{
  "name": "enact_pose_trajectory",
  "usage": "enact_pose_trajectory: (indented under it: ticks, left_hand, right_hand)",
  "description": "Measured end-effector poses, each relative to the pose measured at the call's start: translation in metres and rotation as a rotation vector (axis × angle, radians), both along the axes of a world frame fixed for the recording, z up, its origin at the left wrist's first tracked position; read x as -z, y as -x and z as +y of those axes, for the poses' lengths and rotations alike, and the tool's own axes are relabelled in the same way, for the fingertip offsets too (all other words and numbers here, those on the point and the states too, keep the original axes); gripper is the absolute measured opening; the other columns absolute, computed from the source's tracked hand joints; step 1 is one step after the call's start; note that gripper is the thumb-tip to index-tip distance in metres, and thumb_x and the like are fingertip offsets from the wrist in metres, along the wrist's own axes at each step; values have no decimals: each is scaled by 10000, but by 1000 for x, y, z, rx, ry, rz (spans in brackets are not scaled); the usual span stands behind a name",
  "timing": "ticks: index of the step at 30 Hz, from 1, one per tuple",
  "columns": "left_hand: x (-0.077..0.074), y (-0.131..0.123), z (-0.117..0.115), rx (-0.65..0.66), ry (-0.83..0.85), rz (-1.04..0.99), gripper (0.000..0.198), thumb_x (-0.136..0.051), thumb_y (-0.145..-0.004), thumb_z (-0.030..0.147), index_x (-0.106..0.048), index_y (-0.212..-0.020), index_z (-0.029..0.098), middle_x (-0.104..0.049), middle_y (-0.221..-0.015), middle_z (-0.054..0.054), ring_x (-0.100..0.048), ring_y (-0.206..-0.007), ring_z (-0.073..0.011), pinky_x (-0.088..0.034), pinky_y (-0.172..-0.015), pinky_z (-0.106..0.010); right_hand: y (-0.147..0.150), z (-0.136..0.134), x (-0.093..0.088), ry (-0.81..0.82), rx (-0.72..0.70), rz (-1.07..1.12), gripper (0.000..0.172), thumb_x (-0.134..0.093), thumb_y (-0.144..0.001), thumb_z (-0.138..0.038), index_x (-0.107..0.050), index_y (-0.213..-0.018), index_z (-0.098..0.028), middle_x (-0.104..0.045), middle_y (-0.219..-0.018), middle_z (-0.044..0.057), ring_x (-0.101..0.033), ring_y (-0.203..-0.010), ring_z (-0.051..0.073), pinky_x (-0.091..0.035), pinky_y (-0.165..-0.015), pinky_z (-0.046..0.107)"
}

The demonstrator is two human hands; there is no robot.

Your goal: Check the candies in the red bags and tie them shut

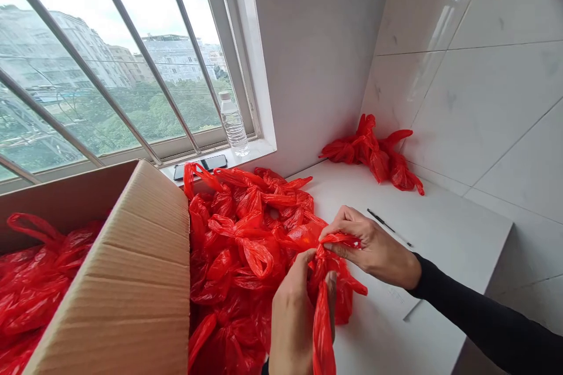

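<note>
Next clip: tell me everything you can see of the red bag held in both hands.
The red plastic bag is thin, glossy, crumpled film gathered into a twisted bunch. The right hand pinches its upper end in the fingers; the left hand grips it lower down, and a loose strip hangs down across that hand. It sits over the white table, beside a pile of similar red bags. Its contents, if any, cannot be seen.
</note>
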State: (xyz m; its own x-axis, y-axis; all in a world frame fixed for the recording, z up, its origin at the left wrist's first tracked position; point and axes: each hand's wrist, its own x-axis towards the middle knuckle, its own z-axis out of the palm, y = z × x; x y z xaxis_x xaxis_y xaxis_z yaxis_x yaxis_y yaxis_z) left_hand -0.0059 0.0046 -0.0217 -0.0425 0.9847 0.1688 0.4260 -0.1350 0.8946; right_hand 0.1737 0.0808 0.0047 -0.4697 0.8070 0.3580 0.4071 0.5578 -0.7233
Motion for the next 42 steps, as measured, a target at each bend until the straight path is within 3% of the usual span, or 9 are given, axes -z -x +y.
enact_pose_trajectory:
  ticks: [5,8,12,19,29,33,36,40,42]
  left_hand:
    - [3,1,-4,-1,-61,-47,628,-528,-951,378,-318,-1536,289,-564,-1411,-126,-555,-1295,-273,-483,-1049,-438]
    - [5,3,-3,-55,-123,-18,586,-476,-986,372,-305,-1543,310,-429,-1552,-110,-421,-1428,-272,-378,-1161,-494]
    - [4,6,-3,-50,-141,41,529,-477,-987,370,-380,-1500,282,-405,-1570,-96,-373,-1459,-245,-344,-1195,-469]
    - [6,17,0,-74,-64,59,466,-460,-985,422,-433,-1446,367,-498,-1485,-36,-512,-1333,-247,-427,-1121,-489]
    - [3,18,9,-142,16,-48,555,-550,-935,517,-417,-1437,321,-486,-1504,-38,-420,-1410,-207,-323,-1196,-430]
    - [0,17,10,-52,50,-96,362,-539,-949,505,-623,-1193,251,-656,-1252,-58,-615,-1133,-215,-458,-1022,-375]
    - [-3,21,10,-20,82,-136,349,-493,-976,495,-647,-1116,214,-687,-1136,-61,-640,-987,-198,-482,-905,-335]
    - [-8,22,9,25,113,-183,321,-499,-981,476,-622,-1135,223,-688,-1085,-28,-626,-943,-170,-473,-844,-279]
    - [-12,21,7,59,110,-203,296,-508,-979,463,-625,-1116,229,-692,-1054,-13,-618,-910,-156,-473,-829,-256]
  right_hand:
    - [15,36,-7,-183,-58,127,166,-599,-988,-297,-701,-1114,-261,-708,-1025,26,-642,-961,190,-492,-905,341]
    - [28,62,-10,-256,-91,182,220,-559,-980,-194,-674,-1162,-241,-700,-1105,42,-638,-1035,196,-472,-954,350]
    - [45,90,-11,-270,-105,211,229,-531,-930,-109,-665,-1088,-208,-686,-1061,37,-642,-1009,181,-466,-939,326]
    - [64,118,-5,-152,-69,271,182,-480,-903,-144,-636,-981,-195,-688,-963,16,-641,-879,161,-481,-850,300]
    - [44,51,-11,128,-23,265,149,-521,-909,-188,-656,-972,-203,-660,-876,-6,-573,-698,120,-470,-674,255]
    - [33,26,-15,410,-73,318,114,-521,-921,-199,-628,-962,-191,-618,-780,-24,-549,-605,102,-450,-548,230]
    - [21,13,-15,406,-100,313,154,-551,-935,-208,-611,-1077,-208,-641,-908,-3,-615,-779,131,-511,-701,259]
    - [6,-4,-11,155,-73,191,417,-635,-901,-166,-543,-1286,-296,-612,-1174,11,-581,-1087,173,-441,-999,342]
    - [2,-10,-9,72,-100,131,358,-667,-901,-185,-585,-1231,-296,-603,-1201,11,-559,-1141,181,-417,-1026,342]
